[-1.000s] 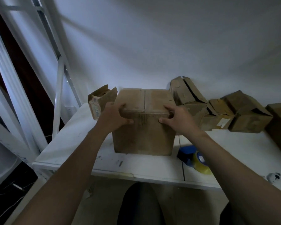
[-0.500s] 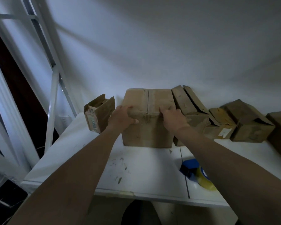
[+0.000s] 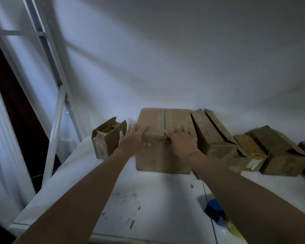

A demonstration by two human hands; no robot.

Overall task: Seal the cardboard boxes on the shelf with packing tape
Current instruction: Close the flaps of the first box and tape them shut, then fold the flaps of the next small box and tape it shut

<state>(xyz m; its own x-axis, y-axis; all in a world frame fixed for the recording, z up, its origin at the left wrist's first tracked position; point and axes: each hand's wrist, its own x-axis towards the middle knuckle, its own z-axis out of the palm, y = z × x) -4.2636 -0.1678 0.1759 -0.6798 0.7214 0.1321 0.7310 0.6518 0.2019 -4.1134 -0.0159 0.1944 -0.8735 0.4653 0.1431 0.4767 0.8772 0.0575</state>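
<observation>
A large closed cardboard box [image 3: 163, 159] with a taped top seam stands at the back of the white shelf [image 3: 148, 194], close to the wall. My left hand [image 3: 133, 138] rests on its front left top edge, fingers straight on the lid and thumb on the front face. My right hand [image 3: 180, 140] lies flat over the front top edge near the seam. A blue tape dispenser with a yellowish roll [image 3: 217, 213] lies on the shelf at the lower right, partly hidden by my right forearm.
A small box with open flaps [image 3: 107, 140] stands left of the big box. To the right, a tall open-flapped box [image 3: 213, 136] and several more cardboard boxes [image 3: 278, 152] line the wall. White shelf-frame posts [image 3: 55, 138] rise at the left.
Both hands have pushed the large box away from the shelf's front edge to the back, beside the wall. Their fingers have flattened onto its top. The tape dispenser stayed in place.
</observation>
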